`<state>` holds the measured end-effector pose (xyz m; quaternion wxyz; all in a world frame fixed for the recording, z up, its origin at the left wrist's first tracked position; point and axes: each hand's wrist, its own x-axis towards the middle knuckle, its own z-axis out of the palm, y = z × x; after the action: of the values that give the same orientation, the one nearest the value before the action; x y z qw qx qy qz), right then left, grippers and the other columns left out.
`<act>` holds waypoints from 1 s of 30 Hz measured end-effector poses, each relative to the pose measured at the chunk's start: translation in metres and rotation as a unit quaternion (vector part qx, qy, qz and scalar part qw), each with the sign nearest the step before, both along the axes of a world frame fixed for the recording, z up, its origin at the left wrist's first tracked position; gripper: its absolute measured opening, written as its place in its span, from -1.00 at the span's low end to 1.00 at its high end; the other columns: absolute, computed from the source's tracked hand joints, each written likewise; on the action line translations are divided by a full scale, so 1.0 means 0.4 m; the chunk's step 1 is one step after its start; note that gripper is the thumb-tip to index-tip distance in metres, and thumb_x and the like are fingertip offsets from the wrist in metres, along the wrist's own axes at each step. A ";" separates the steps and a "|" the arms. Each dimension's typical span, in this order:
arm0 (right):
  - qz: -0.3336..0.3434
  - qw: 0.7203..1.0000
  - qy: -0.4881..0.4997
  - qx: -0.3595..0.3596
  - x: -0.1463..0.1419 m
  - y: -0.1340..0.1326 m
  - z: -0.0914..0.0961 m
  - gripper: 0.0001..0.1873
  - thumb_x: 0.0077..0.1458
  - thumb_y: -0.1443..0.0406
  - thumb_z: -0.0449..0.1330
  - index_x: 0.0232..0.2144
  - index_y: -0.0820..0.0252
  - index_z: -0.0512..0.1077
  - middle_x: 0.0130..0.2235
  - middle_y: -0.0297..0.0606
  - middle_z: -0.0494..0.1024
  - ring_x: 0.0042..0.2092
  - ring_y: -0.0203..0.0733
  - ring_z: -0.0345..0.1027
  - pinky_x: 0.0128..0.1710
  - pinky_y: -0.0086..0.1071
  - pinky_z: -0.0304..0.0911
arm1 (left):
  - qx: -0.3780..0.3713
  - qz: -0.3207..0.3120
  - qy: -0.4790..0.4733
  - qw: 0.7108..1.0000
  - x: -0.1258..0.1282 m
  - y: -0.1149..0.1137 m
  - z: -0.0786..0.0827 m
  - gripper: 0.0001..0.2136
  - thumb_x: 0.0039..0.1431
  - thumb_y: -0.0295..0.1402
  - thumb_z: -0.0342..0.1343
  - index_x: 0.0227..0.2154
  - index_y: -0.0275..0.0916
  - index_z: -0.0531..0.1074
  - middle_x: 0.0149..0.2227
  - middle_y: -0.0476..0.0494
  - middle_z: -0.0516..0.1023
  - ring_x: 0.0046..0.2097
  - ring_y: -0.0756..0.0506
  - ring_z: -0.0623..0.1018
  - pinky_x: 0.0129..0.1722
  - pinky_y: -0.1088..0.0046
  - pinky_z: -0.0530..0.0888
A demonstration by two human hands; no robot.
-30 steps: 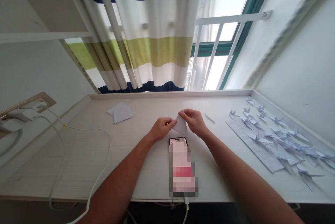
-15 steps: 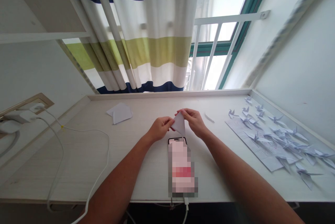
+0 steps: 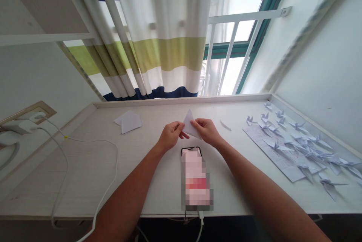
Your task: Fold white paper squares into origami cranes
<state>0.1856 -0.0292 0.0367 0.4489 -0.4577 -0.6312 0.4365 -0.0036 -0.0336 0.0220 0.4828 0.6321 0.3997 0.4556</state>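
Observation:
A folded white paper triangle [image 3: 190, 124] is held up over the desk, its tip pointing away from me. My left hand [image 3: 171, 134] pinches its left edge between thumb and fingers, with the lower fingers a little spread. On the opposite side, my right hand [image 3: 207, 130] grips the paper, thumb on top. Just below the hands lies a phone [image 3: 196, 181] with a blurred pink screen and a cable at its near end.
Several folded paper cranes [image 3: 307, 147] cover the right side, some on a written sheet [image 3: 278, 162]. Loose paper squares [image 3: 131, 122] lie at left, a thin paper strip [image 3: 225, 125] right of my hands. A white cable [image 3: 116, 159] runs along the left from a socket [image 3: 42, 110].
The paper has been turned: its point faced down toward the phone, and now a tip points away from me. My right hand has shifted its hold lower along the right side.

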 end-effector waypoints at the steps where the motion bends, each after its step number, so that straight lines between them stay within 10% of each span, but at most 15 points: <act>1: 0.000 1.000 0.000 0.000 0.000 -0.001 0.000 -0.45 0.07 -0.14 0.23 -0.53 0.23 0.50 -0.53 -0.27 0.48 -0.48 -0.25 0.25 -0.53 -0.39 0.10 | -0.004 -0.001 -0.005 1.000 0.000 0.001 0.000 -0.60 0.25 0.01 0.13 -0.31 -0.32 0.48 -0.46 -0.17 0.62 -0.41 -0.14 0.67 -0.46 0.44 0.49; 30: 0.103 0.990 0.049 -0.085 0.024 0.004 0.004 -0.44 0.05 -0.14 0.30 -0.42 0.29 0.54 -0.48 -0.14 0.63 -0.45 -0.20 0.51 -0.36 -0.35 0.39 | -0.053 0.021 -0.055 0.997 -0.028 0.008 0.020 -0.59 0.08 -0.03 0.32 -0.31 -0.36 0.54 -0.41 -0.25 0.67 -0.36 -0.20 0.69 -0.36 0.34 0.60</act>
<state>0.1950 -0.0275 0.0383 0.3916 -0.4045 -0.6129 0.5544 -0.0148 -0.0303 0.0299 0.5274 0.5707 0.4095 0.4780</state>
